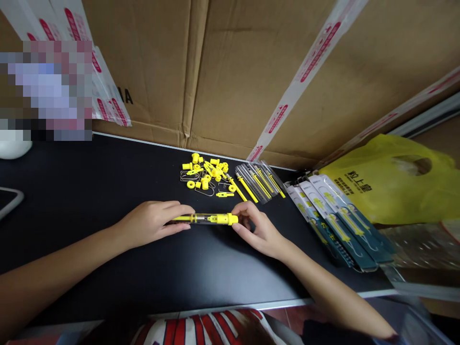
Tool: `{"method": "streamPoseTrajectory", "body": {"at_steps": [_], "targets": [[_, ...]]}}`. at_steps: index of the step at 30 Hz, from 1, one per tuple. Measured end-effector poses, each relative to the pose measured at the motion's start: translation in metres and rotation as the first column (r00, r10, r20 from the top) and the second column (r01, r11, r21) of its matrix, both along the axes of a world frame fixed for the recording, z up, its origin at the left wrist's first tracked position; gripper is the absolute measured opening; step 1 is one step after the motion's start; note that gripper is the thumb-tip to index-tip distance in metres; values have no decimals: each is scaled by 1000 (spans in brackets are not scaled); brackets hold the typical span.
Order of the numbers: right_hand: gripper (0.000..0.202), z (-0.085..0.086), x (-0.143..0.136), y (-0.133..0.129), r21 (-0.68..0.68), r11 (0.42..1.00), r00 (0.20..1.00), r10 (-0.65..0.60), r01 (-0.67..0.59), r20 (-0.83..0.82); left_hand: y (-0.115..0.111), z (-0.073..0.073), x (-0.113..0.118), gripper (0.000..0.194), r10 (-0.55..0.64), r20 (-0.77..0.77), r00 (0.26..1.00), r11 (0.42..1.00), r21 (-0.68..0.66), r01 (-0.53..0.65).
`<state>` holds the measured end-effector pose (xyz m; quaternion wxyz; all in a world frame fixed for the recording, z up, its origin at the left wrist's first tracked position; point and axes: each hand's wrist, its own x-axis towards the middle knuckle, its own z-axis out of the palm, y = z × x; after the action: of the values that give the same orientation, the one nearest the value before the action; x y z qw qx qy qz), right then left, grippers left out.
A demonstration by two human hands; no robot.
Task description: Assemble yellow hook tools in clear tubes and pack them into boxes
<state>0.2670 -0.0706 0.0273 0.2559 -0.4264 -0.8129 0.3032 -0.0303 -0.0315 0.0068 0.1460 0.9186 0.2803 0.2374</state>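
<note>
A clear tube [203, 219] with yellow parts and a metal spring inside lies level between my hands, above the black table. The fingers of my left hand [158, 222] are wrapped round its left end. At the right end, my right hand [257, 230] pinches the yellow cap [232, 219] between thumb and index finger. Behind the tube is a loose pile of small yellow plastic parts [205, 182] and wire hooks. To the right of the pile lie several clear tubes [260, 181] with yellow rods inside.
Packaged yellow hook items on cards [332, 220] are stacked at the right of the black table [179, 282]. Beyond them sits a yellow plastic bag [381, 182]. A large cardboard box [233, 86] stands along the back edge. A white object [14, 148] is at the far left.
</note>
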Motion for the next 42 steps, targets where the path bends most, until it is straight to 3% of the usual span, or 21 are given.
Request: {"method": "streamPoseTrajectory", "body": {"at_steps": [5, 8, 11, 16, 23, 28, 37, 42], "targets": [[14, 2, -1, 1, 59, 998, 996, 17, -22, 84, 0, 0, 0, 28, -8, -18, 1000, 1000, 9, 9], [9, 2, -1, 1, 36, 999, 999, 30, -32, 45, 0, 0, 0, 29, -7, -18, 1000, 1000, 27, 8], [17, 1, -1, 1, 10, 1000, 1000, 24, -24, 15, 0, -1, 0, 29, -4, -19, 1000, 998, 61, 5], [9, 1, -1, 2, 52, 998, 996, 27, -32, 90, 1, -3, -1, 30, -5, -12, 1000, 996, 90, 6], [19, 2, 0, 3, 36, 999, 999, 36, -37, 22, 0, 0, -1, 28, -9, -18, 1000, 998, 66, 10], [8, 2, -1, 2, 52, 998, 998, 29, -33, 60, -1, 3, 0, 27, -14, -22, 1000, 998, 57, 15], [17, 5, -3, 4, 56, 997, 998, 46, -48, 35, -1, 7, -1, 25, 0, -45, 999, 999, 39, 2], [11, 6, -1, 4, 76, 996, 997, 43, -48, 62, 0, 7, -2, 24, -6, -41, 999, 999, 36, 8]]}}
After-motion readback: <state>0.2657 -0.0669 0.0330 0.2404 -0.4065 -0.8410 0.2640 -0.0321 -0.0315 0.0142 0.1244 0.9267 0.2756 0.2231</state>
